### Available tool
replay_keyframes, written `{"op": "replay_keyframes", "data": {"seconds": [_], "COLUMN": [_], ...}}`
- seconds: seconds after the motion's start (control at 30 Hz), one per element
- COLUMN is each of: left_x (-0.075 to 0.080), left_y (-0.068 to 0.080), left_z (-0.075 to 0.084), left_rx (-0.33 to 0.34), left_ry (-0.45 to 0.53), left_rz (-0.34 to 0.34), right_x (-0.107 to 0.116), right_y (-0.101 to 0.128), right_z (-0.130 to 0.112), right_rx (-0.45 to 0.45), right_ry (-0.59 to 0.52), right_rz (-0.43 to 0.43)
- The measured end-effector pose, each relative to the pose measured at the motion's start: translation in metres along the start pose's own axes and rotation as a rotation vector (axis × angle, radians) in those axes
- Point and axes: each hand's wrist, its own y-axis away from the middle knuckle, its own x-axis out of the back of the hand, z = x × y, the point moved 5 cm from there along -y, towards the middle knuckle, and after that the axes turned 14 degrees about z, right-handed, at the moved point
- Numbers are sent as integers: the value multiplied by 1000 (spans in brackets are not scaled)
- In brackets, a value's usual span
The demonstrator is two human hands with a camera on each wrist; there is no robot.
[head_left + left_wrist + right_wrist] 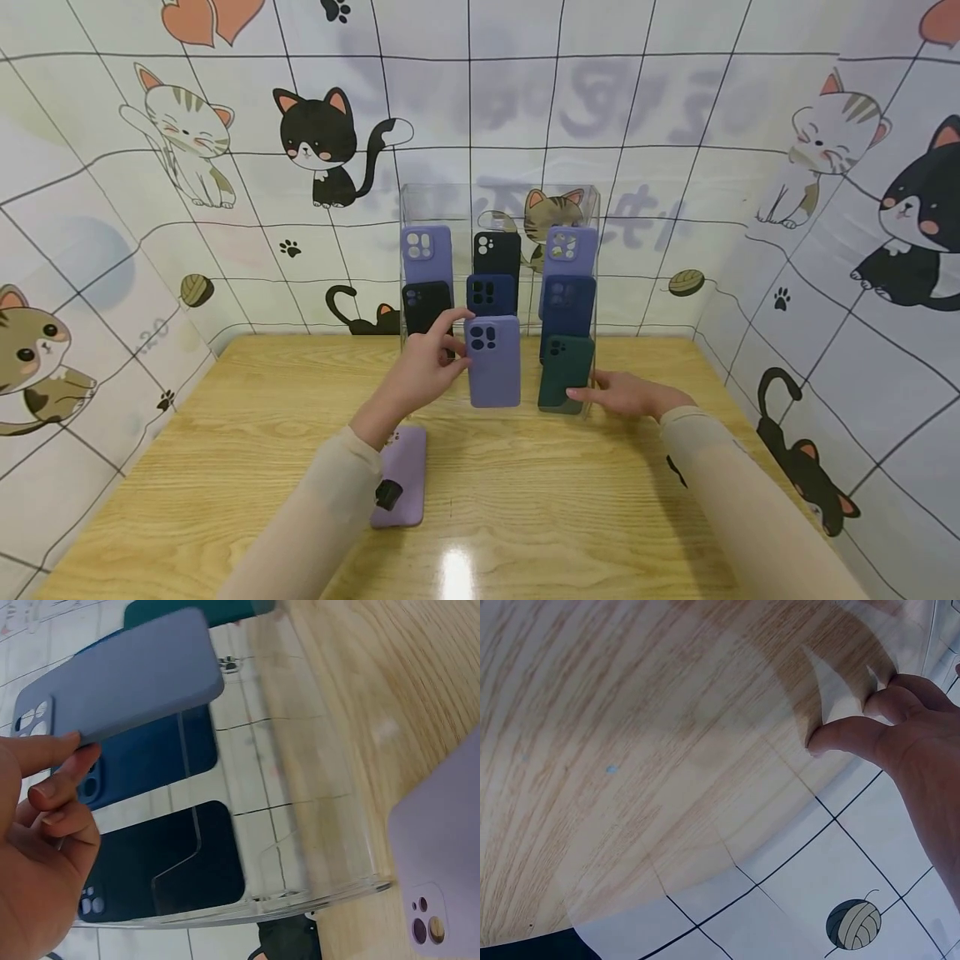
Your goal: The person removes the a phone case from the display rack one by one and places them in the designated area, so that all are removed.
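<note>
A clear acrylic display stand (588, 200) stands at the back of the wooden table (600, 517), holding several phone cases in purple, black, navy and dark green. My left hand (431, 358) pinches the camera end of a blue-purple phone case (492, 361) at the stand's front middle; the same case (120, 675) shows in the left wrist view, held between thumb and fingers (56, 761). My right hand (618, 393) presses on the stand's lower right corner beside the dark green case (566, 372); its fingertips (840, 735) touch the clear wall.
A light purple case (402, 475) lies flat on the table under my left forearm, also seen as a lilac case (442, 877) in the left wrist view. Cat-patterned walls (150, 208) enclose the table on three sides.
</note>
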Motion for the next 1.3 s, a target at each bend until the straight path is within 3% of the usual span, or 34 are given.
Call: {"op": "replay_keyframes", "data": {"seconds": [0.3,0.57,0.77,0.97,1.3], "left_x": [13,19,16,14,7], "left_y": [20,40,58,71,87], "left_z": [8,9,2,-4,-16], "left_rx": [119,188,244,284,414], "left_ry": [65,83,136,118,141], "left_rz": [-82,-70,-110,-155,-208], "right_x": [1,2,1,1,1], "right_y": [1,3,2,2,2], "right_z": [1,2,2,1,-1], "right_rx": [-4,-12,-13,-12,-6], "right_ry": [2,4,-3,-6,-3], "right_rz": [-2,-5,-6,-3,-1]}}
